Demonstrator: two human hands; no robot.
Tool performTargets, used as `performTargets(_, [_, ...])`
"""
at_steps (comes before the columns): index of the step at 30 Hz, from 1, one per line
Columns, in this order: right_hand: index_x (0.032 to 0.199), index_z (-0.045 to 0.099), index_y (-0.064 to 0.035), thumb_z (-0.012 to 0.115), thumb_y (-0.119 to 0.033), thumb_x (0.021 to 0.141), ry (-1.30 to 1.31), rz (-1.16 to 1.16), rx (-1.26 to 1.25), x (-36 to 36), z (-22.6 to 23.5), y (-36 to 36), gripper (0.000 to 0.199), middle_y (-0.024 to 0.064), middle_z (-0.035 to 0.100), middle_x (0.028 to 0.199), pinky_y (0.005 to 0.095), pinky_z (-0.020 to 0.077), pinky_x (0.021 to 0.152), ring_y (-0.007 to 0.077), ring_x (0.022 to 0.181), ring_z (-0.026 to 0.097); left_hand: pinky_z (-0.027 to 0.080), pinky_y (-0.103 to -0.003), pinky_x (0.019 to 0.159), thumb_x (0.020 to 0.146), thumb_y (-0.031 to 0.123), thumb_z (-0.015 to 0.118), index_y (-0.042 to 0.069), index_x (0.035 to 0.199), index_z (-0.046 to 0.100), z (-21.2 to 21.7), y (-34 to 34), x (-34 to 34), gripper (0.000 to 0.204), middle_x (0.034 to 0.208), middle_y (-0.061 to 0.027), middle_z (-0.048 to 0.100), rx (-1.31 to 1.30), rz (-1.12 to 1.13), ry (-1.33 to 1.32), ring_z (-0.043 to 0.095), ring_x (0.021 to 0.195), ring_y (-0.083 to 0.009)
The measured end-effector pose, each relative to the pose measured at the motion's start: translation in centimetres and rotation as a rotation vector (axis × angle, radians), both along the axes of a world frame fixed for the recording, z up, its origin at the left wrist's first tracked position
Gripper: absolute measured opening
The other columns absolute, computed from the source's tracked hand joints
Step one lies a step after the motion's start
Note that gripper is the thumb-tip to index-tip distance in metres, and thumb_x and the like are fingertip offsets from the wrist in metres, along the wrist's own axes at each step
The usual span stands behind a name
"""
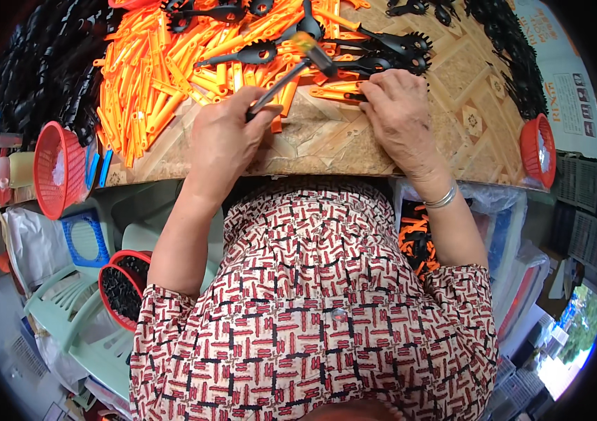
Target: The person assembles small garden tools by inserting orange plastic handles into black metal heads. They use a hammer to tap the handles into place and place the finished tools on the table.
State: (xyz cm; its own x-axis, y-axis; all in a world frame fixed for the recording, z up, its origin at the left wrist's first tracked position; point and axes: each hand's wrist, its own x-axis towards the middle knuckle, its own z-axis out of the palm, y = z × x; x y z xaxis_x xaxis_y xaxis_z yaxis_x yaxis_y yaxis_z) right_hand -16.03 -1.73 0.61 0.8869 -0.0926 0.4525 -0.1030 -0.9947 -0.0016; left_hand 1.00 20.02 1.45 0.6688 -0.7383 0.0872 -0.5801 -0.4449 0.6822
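My left hand (225, 137) is closed round the handle of a small hammer (279, 86). The hammer's head, dark at one end and yellowish at the other, is raised over the table and slightly blurred. My right hand (400, 116) lies low on the table, its fingers bent down onto an orange plastic handle (335, 90) with a dark part at its end under the fingertips. Just beyond the right fingers lie several black toothed pasta server heads (389, 48). Another black pasta server (250, 53) rests on the orange handles, past the hammer.
A large heap of orange handles (151, 91) covers the table's left and middle. Black pieces pile up at the far left (46, 70) and far right (505, 49). Red baskets stand at the left (49, 172) and right (540, 151) edges. Below left is a green chair (74, 316).
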Motion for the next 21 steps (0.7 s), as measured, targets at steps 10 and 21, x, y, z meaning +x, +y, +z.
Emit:
performTargets(10, [0.113,0.064,-0.0046,0.076,-0.005,0.084,-0.189,-0.013,0.058,-2.7,1.1,0.3,0.031,0.0081,0.066,0.089,0.0435,0.0452,0.09,0.025,0.083,0.064,0.051,-0.047,0.067,0.09,0.032,0.075,0.005,0.103,0.072,-1.5,-6.6,2.9,0.03,0.072,-0.0189,0.067,-0.019,-0.186,-0.257,0.064,0.065,-0.0388])
performTargets(21, [0.118,0.063,-0.0022,0.075,-0.004,0.085,-0.057,-0.112,0.495,-6.1,0.2,6.2,0.035,0.016,0.069,0.099,0.0435,0.0524,0.075,0.0353,0.089,0.068,0.05,-0.028,0.07,0.094,0.016,0.07,0.001,0.107,0.074,0.0,0.2,2.8,0.02,0.076,-0.0002,0.067,0.015,-0.049,0.124,0.062,0.074,-0.0092])
